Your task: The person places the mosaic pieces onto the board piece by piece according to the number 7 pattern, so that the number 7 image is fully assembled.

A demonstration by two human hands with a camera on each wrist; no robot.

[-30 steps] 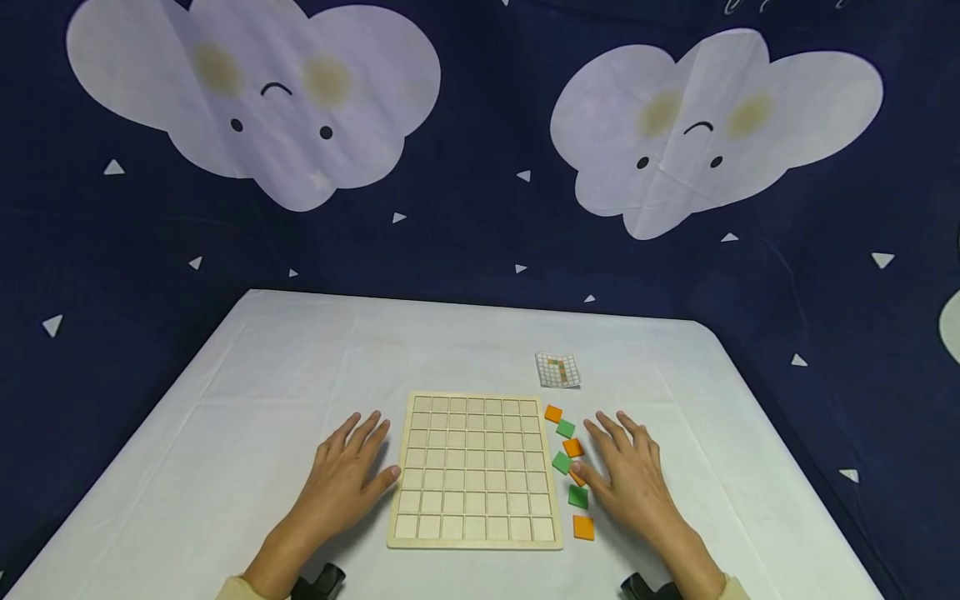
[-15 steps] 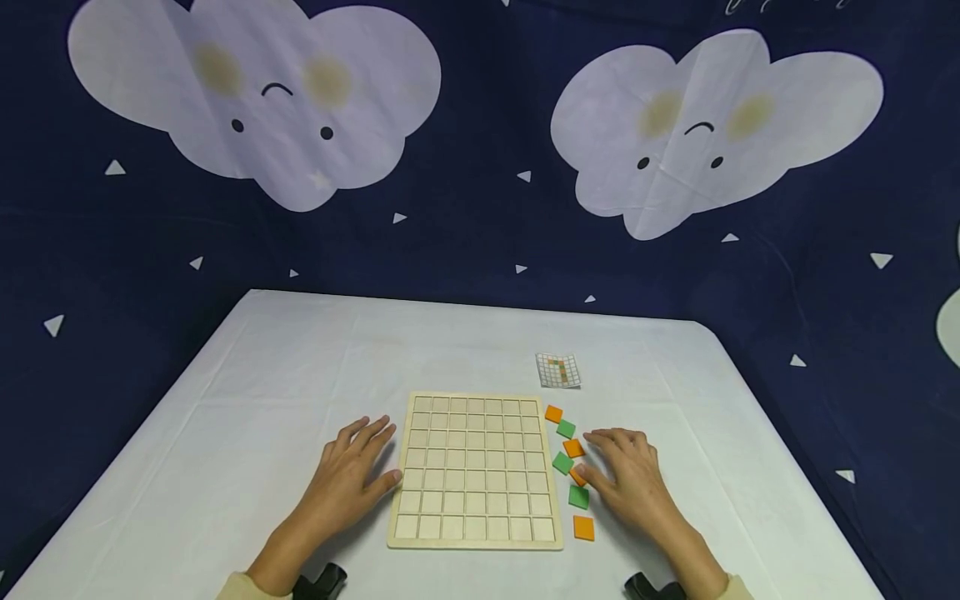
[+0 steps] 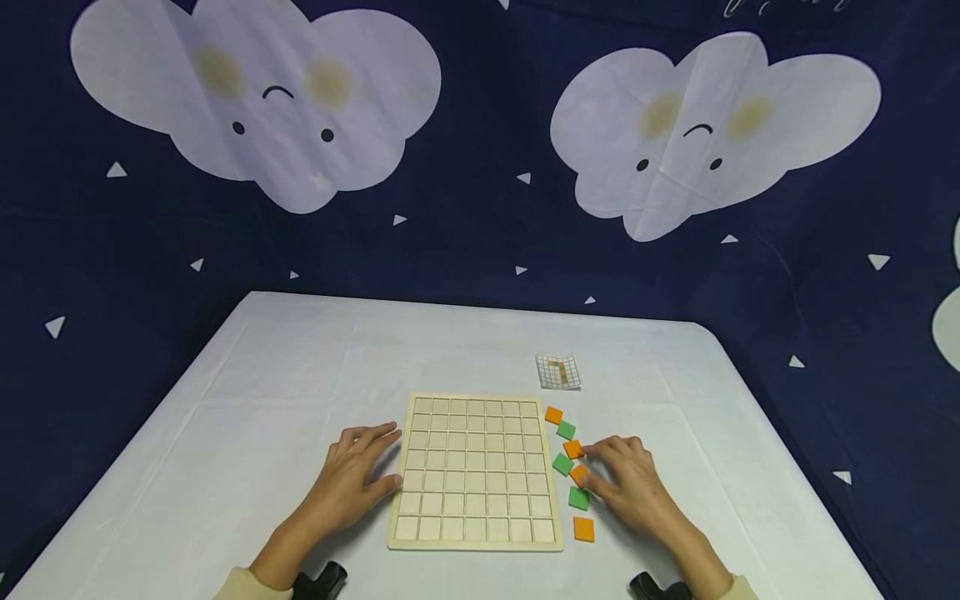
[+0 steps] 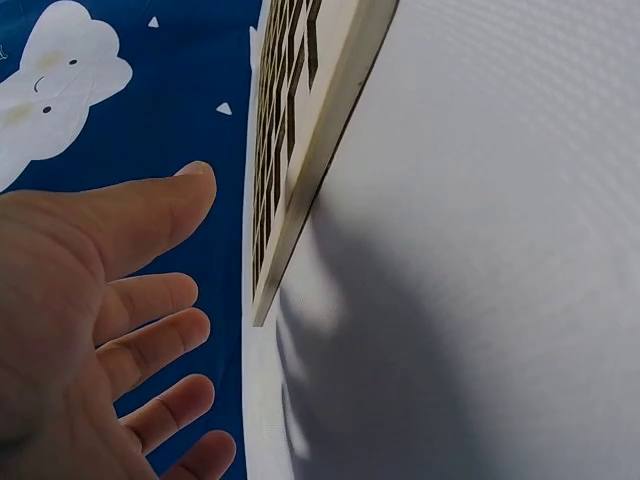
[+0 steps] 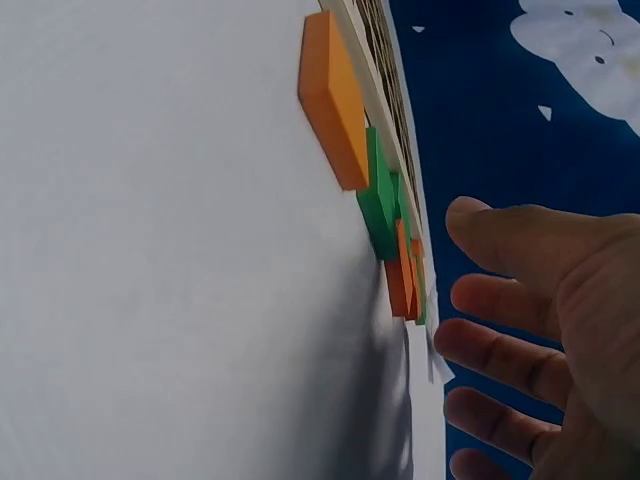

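A square wooden grid board (image 3: pixel 475 470) lies flat in the middle, its cells bare. Just left of it is my left hand (image 3: pixel 351 475), fingers relaxed, thumb tip at the board's edge; the left wrist view shows that hand (image 4: pixel 110 330) holding nothing. Orange and green square tiles line the board's right side, among them a near orange tile (image 3: pixel 583 529) and a green tile (image 3: pixel 578 498). Above the tiles hovers my right hand (image 3: pixel 628 483), fingers gently bent, fingertips beside a middle orange tile (image 3: pixel 573 450). No tile lies between those fingers in the right wrist view (image 5: pixel 540 330).
A small card (image 3: pixel 558 372) printed with a coloured grid pattern lies beyond the board's far right corner. White cloth covers the table (image 3: pixel 300 350). Behind it hangs a dark blue curtain (image 3: pixel 480 233) with clouds.
My right hand's fingers have bent and drawn down towards the tiles. The left hand's fingers have bent slightly towards the board. Board, tiles and card have stayed in place.
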